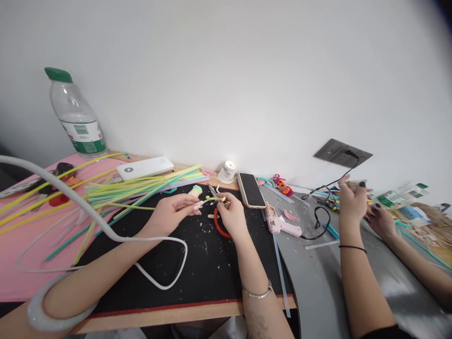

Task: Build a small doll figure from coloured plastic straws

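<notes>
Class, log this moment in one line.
Left hand: holding yellow stem | right hand: same stem | scissors: by right hand | glue gun: beside phone

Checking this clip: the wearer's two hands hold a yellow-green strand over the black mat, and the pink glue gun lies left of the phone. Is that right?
Not quite: in the head view, the glue gun lies right of the phone. The left hand and right hand do hold the strand over the mat.
</notes>
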The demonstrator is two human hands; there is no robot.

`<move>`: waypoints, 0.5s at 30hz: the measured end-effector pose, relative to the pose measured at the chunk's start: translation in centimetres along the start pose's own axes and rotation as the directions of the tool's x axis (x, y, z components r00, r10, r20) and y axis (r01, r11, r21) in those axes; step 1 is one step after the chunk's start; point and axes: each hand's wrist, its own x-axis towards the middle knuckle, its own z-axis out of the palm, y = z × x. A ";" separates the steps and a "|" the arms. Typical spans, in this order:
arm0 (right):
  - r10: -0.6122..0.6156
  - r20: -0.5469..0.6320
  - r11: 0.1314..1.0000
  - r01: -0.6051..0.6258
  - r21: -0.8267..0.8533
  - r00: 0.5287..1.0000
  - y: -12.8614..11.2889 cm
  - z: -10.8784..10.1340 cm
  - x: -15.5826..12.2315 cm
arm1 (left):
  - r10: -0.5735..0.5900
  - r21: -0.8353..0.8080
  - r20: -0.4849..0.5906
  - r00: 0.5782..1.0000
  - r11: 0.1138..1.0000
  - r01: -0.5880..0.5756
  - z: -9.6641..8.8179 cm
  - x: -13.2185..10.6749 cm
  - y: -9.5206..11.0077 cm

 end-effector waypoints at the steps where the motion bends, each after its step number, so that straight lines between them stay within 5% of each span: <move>1: -0.045 -0.020 0.999 0.045 -0.012 0.999 -0.2 -0.1 0.0 | -0.009 -0.012 0.002 1.000 1.000 0.009 0.0 0.0 0.0; 4: -0.152 -0.126 0.988 0.153 0.002 0.980 -0.9 -1.3 -0.3 | -0.054 -0.040 -0.006 0.999 0.998 0.053 0.0 -0.1 0.3; 7: -0.115 -0.179 0.993 0.107 -0.055 0.977 -1.5 -3.8 -0.9 | -0.089 -0.044 -0.032 0.996 0.995 0.087 0.1 -0.1 0.8; 11: -0.032 -0.136 0.991 0.014 -0.135 0.990 -1.8 -7.5 -2.5 | -0.058 0.003 -0.012 0.998 0.998 0.058 0.2 -0.3 1.1; 15: 0.028 -0.029 0.987 -0.033 -0.158 0.999 -1.3 -8.7 -4.8 | -0.038 0.008 0.020 0.999 0.999 0.038 0.3 -0.5 0.8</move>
